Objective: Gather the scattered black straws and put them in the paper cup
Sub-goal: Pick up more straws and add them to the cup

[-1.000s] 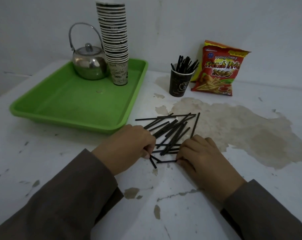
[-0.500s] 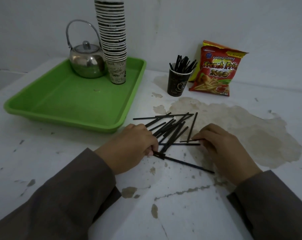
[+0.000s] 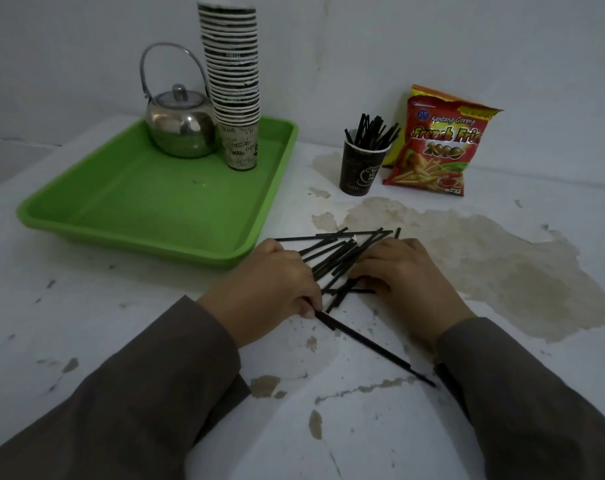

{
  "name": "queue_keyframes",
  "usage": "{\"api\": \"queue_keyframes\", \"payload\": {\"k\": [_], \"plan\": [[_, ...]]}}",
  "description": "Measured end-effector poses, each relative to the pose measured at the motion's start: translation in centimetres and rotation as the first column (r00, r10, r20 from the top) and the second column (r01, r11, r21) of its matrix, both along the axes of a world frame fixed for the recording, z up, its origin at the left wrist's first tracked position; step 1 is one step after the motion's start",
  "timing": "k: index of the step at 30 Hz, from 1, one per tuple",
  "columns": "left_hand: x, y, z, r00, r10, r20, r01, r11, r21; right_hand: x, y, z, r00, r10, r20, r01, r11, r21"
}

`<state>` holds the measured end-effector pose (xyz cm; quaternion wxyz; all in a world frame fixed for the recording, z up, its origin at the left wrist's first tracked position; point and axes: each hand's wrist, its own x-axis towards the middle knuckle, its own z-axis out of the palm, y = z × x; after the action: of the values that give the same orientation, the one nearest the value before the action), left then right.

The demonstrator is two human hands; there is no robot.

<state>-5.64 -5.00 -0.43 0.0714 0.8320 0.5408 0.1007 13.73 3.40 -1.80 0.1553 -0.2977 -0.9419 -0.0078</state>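
Several black straws (image 3: 339, 258) lie in a loose heap on the white table, between my two hands. My left hand (image 3: 270, 285) rests on the heap's left side, its fingers curled and pinching the end of one long straw (image 3: 374, 344) that runs down to the right. My right hand (image 3: 401, 275) lies on the heap's right side, fingers curled over the straws. A dark paper cup (image 3: 360, 171) stands behind the heap, with several straws standing in it.
A green tray (image 3: 138, 202) at the left holds a steel kettle (image 3: 180, 129) and a tall stack of paper cups (image 3: 233, 81). A red snack bag (image 3: 436, 143) leans on the wall right of the cup. The tabletop (image 3: 484, 271) has a worn brown patch.
My right hand has slid left onto the heap, pushing the straws together. My left hand keeps its pinch on the long straw, which has stayed angled toward the lower right.
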Motion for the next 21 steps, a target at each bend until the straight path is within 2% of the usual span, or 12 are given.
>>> {"api": "queue_keyframes", "payload": {"k": [3, 5, 10, 15, 18, 19, 21], "plan": [[-0.1, -0.3, 0.0, 0.998, -0.032, 0.046, 0.028, 0.995, 0.092, 0.3, -0.3, -0.4, 1.0, 0.007, 0.018, -0.009, 0.995, 0.097], [-0.3, -0.4, -0.3, 0.997, -0.034, 0.065, 0.026, 0.994, 0.111, 0.7, -0.3, -0.5, 1.0, -0.001, -0.004, 0.002, 0.995, 0.103], [-0.5, -0.5, -0.5, 0.978, 0.015, 0.206, -0.041, 0.992, 0.12, 2.5, -0.1, 0.3, 0.963, -0.166, -0.214, 0.171, 0.985, 0.004], [0.0, -0.2, 0.4, 0.907, 0.101, 0.408, -0.189, 0.965, 0.181, 3.1, 0.1, 1.8, 0.835, -0.422, -0.353, 0.39, 0.907, -0.16], [1.0, 0.1, 1.1, 0.825, 0.157, 0.542, -0.317, 0.924, 0.214, 2.9, 0.0, 2.5, 0.726, -0.554, -0.408, 0.408, 0.824, -0.393], [1.3, 0.2, 1.4, 0.765, 0.176, 0.619, -0.35, 0.921, 0.171, 2.8, 0.0, 2.7, 0.691, -0.58, -0.431, 0.376, 0.798, -0.471], [2.0, 0.7, 2.2, 0.534, 0.224, 0.815, -0.347, 0.937, -0.03, 2.4, 0.1, 3.4, 0.624, -0.615, -0.482, 0.263, 0.746, -0.612]]}}
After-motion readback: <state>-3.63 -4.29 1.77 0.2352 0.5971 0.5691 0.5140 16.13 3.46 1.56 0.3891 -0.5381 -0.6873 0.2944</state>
